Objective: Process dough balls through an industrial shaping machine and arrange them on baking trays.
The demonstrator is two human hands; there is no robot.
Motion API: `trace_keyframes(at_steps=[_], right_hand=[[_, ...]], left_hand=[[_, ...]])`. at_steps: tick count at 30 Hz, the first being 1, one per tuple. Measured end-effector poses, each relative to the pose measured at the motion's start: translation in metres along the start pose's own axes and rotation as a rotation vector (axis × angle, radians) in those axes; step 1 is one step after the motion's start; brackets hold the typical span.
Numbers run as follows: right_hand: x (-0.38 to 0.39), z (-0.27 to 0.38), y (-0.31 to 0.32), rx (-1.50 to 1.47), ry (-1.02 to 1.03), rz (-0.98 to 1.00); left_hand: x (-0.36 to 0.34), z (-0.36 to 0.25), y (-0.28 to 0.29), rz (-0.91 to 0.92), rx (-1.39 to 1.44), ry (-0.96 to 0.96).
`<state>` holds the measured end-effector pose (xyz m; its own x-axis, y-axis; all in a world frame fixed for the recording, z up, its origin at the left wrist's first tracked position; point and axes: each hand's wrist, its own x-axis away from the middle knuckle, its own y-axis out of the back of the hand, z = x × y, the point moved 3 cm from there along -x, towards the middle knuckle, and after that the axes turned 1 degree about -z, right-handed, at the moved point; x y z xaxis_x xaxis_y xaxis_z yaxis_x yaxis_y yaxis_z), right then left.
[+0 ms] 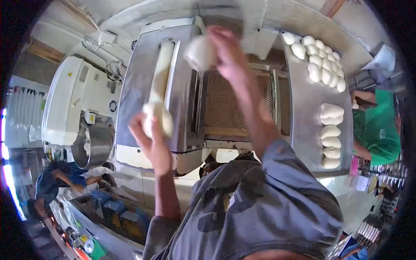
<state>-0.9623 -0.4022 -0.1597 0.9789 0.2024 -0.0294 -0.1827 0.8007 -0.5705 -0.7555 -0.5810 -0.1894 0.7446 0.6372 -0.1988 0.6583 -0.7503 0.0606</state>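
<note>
At the left hand [152, 147]: fingers and thumb curl round the left dough lump [158, 121], held over the near end of the slot in the metal-topped machine [134, 108].
Ahead of the left hand: a pale roller [162, 69] lies along the slot, running away from the lump.
At the right hand [225, 47]: blurred, but clamped on the right dough lump [200, 53] — raised near the machine's far end, well apart from the left hand.
Below the right hand: a mesh belt [238, 104] lies just beside the machine, under the forearm.
Right of both hands: the metal desk [305, 143] bears a dough cluster [325, 60] at its far end and a dough row [331, 135] nearer the body.
Step in hand: judging by the pose, dough is being handled at the slot, one lump per hand.
Next move: it seems to call for keeping the lumps apart and lining up each with the slot — fingertips clear of the roller.
</note>
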Motion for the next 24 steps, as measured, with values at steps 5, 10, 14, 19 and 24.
trace_keyframes(at_steps=[5,10,14,19,24], right_hand=[[-0.02,-0.053,0.032,0.768,0.303,0.029],[0.031,0.016,0.253,1.461,0.412,-1.167],[0.028,0.062,0.386,1.242,0.094,-1.768],[0.038,0.105,0.414,0.863,0.296,-1.426],[0.112,0.093,0.26,0.512,0.123,-0.226]], left_hand=[[-0.025,0.008,0.001,0.12,0.226,0.107],[0.033,0.034,0.025,0.084,0.107,0.275],[0.074,0.041,0.013,0.11,-0.001,0.3],[0.098,-0.004,-0.032,0.161,0.076,0.206],[0.103,-0.02,-0.109,0.516,0.367,0.352]])
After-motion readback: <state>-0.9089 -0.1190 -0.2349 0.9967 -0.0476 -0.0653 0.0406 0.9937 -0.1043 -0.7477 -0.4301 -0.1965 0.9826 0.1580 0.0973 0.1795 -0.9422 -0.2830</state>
